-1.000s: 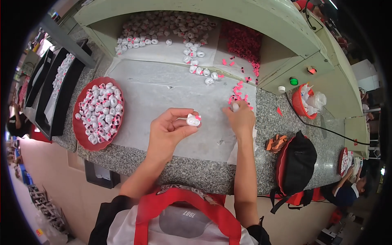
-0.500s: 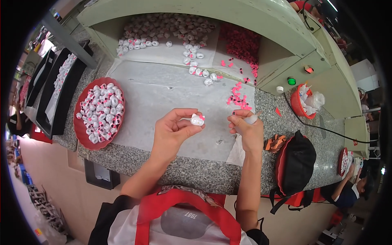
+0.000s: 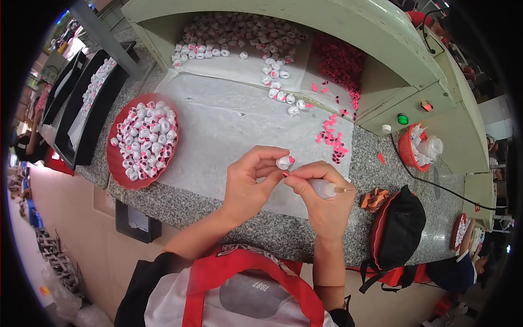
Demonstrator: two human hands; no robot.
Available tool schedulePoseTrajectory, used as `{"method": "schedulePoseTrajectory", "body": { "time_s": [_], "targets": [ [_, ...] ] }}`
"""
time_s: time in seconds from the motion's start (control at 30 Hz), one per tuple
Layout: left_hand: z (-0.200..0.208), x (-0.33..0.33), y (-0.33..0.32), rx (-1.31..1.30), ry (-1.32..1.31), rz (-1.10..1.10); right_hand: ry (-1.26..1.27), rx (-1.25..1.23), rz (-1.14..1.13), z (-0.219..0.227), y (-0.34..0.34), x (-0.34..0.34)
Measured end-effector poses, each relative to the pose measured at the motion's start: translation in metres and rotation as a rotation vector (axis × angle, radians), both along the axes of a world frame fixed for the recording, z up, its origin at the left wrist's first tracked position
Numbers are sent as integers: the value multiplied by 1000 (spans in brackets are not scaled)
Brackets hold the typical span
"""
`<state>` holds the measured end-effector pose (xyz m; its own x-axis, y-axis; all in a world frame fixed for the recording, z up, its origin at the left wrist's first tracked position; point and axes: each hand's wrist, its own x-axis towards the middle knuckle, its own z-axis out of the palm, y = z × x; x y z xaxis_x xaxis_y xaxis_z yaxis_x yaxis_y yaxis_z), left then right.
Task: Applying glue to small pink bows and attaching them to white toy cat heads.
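Note:
My left hand (image 3: 248, 182) is closed, pinching a small white toy head (image 3: 283, 163) with a pink bow between thumb and fingers. Close beside it, my right hand (image 3: 329, 210) is closed around a translucent squeeze bottle (image 3: 323, 189), whose thin nozzle points right. A tiny pink-and-black piece (image 3: 285, 175) sits at my right thumb and fingertip, just below the toy head. Whether it touches the head I cannot tell. Loose pink and black pieces (image 3: 333, 143) lie on the white sheet (image 3: 212, 128) beyond my right hand.
A red bowl (image 3: 116, 169) of white heads stands left. Piled heads (image 3: 245, 32) and pink pieces (image 3: 340, 62) fill the green cabinet (image 3: 376, 41). At right are a red basket (image 3: 406, 150), a cable (image 3: 436, 181), an orange-and-black cloth (image 3: 374, 200) and a black bag (image 3: 400, 229).
My right hand has come left, bringing the pink piece close to the toy head. My left hand has turned the head. The whole view has shifted slightly.

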<state>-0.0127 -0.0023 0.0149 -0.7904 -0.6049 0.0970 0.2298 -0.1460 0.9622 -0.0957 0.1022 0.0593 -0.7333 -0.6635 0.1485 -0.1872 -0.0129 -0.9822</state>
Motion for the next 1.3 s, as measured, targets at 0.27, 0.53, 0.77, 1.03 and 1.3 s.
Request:
{"method": "schedulePoseTrajectory", "body": {
  "time_s": [0.27,0.53,0.77,1.03,1.3],
  "targets": [
    [5,1,4,-89,94,55,-118,-3,-56,-26,4,-8],
    [16,13,-14,306,60,-239,139,-93,-163,-38,0,0],
    [17,7,2,302,17,-155,-249,-135,-3,-29,8,-3],
    [9,3,3,209,84,-92,-281,-132,8,-30,4,-4],
    [-43,-19,-17,720,-14,-125,-237,-10,-82,-61,-16,-19]
  ]
}}
